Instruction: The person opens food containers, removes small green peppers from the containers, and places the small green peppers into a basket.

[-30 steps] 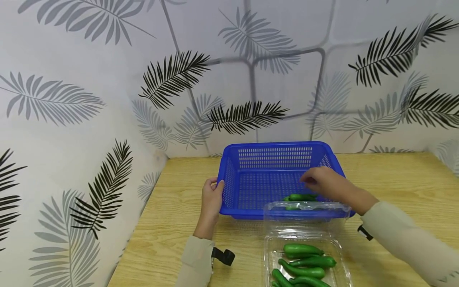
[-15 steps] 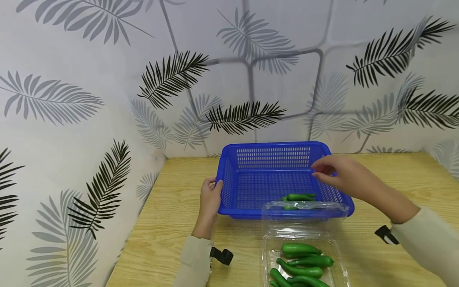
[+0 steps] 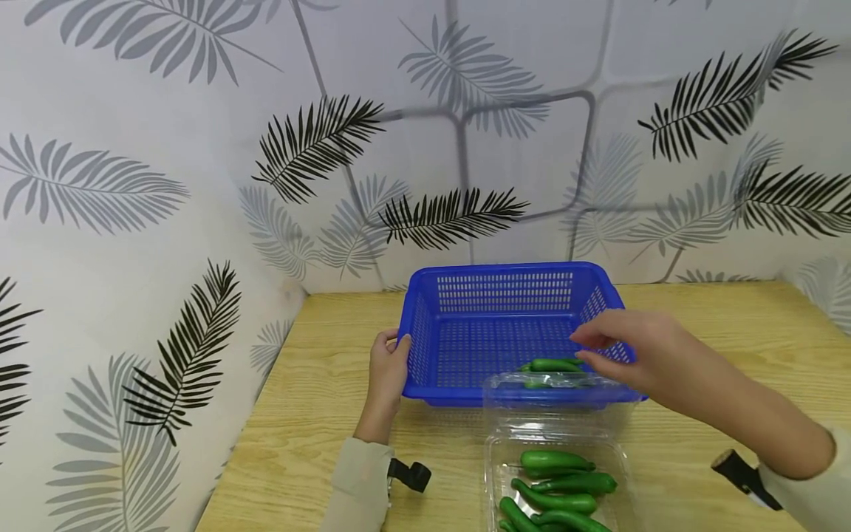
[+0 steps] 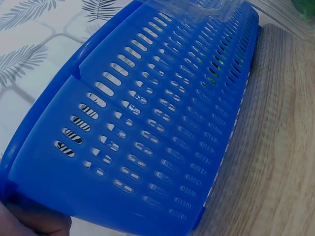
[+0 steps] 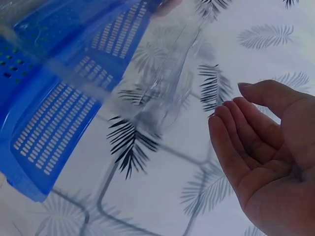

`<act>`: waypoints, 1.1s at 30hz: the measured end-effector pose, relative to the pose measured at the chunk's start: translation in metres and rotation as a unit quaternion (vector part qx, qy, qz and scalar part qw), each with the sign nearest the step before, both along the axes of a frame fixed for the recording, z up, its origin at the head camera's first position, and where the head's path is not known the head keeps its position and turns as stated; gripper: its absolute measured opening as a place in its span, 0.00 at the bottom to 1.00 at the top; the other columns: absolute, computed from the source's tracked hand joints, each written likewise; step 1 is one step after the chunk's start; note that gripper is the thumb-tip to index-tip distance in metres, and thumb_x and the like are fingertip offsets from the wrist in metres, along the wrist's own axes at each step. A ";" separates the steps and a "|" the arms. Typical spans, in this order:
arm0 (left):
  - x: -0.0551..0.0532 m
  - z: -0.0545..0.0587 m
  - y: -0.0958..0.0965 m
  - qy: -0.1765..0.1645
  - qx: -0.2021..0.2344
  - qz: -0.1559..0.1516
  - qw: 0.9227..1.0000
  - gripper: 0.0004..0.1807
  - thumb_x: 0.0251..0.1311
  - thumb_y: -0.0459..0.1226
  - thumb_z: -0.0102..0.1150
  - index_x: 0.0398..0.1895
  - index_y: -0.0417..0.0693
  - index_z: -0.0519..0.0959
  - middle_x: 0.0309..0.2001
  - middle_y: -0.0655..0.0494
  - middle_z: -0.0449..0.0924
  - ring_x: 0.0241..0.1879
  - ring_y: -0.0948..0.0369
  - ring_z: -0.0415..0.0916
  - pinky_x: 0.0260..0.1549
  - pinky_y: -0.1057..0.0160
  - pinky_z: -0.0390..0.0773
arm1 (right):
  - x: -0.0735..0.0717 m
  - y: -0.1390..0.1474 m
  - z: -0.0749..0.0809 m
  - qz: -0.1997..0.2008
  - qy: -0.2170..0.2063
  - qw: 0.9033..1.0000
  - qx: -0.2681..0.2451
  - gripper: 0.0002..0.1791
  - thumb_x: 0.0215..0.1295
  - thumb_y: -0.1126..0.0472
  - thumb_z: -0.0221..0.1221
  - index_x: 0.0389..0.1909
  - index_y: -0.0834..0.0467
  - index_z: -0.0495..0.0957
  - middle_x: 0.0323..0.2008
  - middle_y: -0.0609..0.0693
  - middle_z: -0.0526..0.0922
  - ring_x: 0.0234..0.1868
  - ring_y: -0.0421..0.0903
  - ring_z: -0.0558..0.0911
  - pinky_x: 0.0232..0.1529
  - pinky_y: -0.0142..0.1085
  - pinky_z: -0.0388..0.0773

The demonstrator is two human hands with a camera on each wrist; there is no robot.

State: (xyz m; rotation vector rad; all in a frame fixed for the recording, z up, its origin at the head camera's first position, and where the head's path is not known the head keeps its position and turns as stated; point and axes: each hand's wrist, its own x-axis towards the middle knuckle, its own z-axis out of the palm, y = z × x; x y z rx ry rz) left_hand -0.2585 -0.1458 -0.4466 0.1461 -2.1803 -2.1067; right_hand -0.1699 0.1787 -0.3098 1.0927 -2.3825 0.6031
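Note:
My left hand grips the left rim of a blue plastic basket, thumb over the edge; in the left wrist view only a bit of that hand shows at the lower corner. Several green peppers lie on the basket's floor near its front side, partly behind a clear lid. My right hand hovers over the basket's right front corner. Its fingers are loosely bent and hold nothing, as the right wrist view of the hand also shows.
In front of the basket sits an opened clear plastic box, its lid raised against the basket's front. More green peppers lie in the box. A wooden table bears everything, with a leaf-patterned wall behind.
My right hand has come out from inside the basket, first rightward and then nearer to me, over the front corner. The left hand keeps its place on the rim.

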 end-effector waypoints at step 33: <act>-0.002 0.000 0.000 -0.003 0.008 0.009 1.000 0.16 0.67 0.38 0.47 0.53 0.37 0.66 0.42 0.33 0.76 0.39 0.40 0.76 0.27 0.59 0.79 | 0.031 -0.039 -0.106 0.070 -0.102 0.990 0.070 0.12 0.47 0.68 0.68 0.34 0.54 0.81 0.32 0.42 0.79 0.33 0.36 0.79 0.29 0.27 0.76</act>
